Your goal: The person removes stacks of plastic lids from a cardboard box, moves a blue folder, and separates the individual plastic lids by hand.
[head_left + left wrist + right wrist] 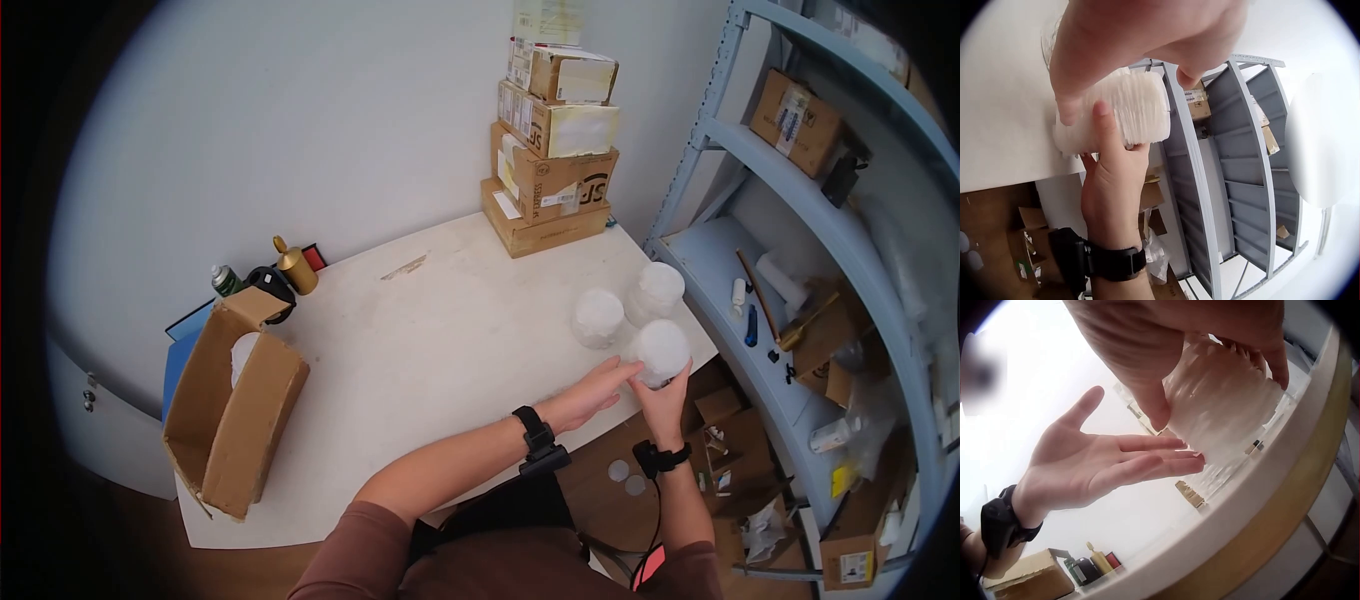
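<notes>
At the table's right front corner stands a stack of thin, round white pieces (663, 348) with ridged sides. My right hand (663, 408) grips this stack low on its near side, thumb and fingers curled around it in the left wrist view. The left hand (583, 398) has its fingers straight, the fingertips at the stack's left side; in the right wrist view its palm (1079, 464) is bare. Close behind are two similar white stacks, one to the left (598, 318) and one farther back (656, 290).
An open cardboard box (275, 415) with something white inside sits at the table's left end. Behind it are a gold bottle (297, 270) and a green bottle (225, 281). Taped cartons (555, 190) are piled at the back. A grey-blue shelf rack (715, 130) flanks the right side.
</notes>
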Available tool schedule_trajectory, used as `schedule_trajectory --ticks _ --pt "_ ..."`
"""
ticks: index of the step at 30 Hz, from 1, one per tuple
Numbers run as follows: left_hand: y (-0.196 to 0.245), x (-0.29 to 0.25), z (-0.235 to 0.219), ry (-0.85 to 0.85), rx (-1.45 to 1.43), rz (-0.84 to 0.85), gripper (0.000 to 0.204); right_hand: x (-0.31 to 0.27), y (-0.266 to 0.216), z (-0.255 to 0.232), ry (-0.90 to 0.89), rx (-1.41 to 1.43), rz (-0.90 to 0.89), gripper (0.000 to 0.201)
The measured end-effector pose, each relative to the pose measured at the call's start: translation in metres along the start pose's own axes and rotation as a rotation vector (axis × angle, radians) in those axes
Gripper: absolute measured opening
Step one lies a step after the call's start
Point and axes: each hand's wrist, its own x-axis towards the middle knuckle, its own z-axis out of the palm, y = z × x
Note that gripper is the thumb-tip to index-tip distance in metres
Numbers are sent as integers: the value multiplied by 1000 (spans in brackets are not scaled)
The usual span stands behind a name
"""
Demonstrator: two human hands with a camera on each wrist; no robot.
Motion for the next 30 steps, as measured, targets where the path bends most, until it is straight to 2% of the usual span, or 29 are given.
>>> schedule_trajectory --ticks 2,3,5,7,9,11,12,14,15,16,18,20,22,24,25,27,28,30 --pt "9 -4 4 -125 79 14 103 9 16 -1 18 13 7 109" --pt "4 -1 3 -123 77 16 103 13 24 0 37 -25 23 110" --pt "-4 2 -2 55 130 -15 101 23 27 -1 52 -60 37 110" --pt "-5 -6 -14 49 200 -15 96 32 29 -5 132 -143 31 112" --pt "-3 -24 -27 44 267 -24 90 36 31 -9 127 -145 53 114" --pt "0 -42 -40 108 280 -16 75 36 32 -14 117 -146 72 115" --pt "2 -53 -47 120 278 -20 75 34 32 -14 123 -171 80 119" --pt "11 -83 -62 122 274 -32 61 31 35 -14 123 -227 57 127" --pt "15 -102 -69 161 271 -34 61 27 24 -14 128 -247 73 127" --pt "21 -124 -76 159 275 17 56 23 34 -16 152 -244 -10 126" --pt "37 -176 -91 223 281 69 50 11 20 -14 189 -267 -26 118" --pt "58 -238 -105 195 362 190 46 -3 6 -9 256 -364 -103 111" --pt "86 -305 -116 265 518 267 43 -19 -10 0 255 -390 -265 101" --pt "121 -366 -130 409 605 345 39 -28 -24 23 233 -379 -317 97" --pt "138 -392 -135 538 496 390 34 -32 -31 34 167 -357 -385 96" --pt "176 -435 -162 765 552 456 30 -35 -44 56 96 -328 -461 95" --pt "193 -453 -181 871 564 459 30 -35 -50 69 31 -285 -537 92" --pt "215 -476 -226 1089 599 329 38 -37 -61 91 -65 -238 -654 83"
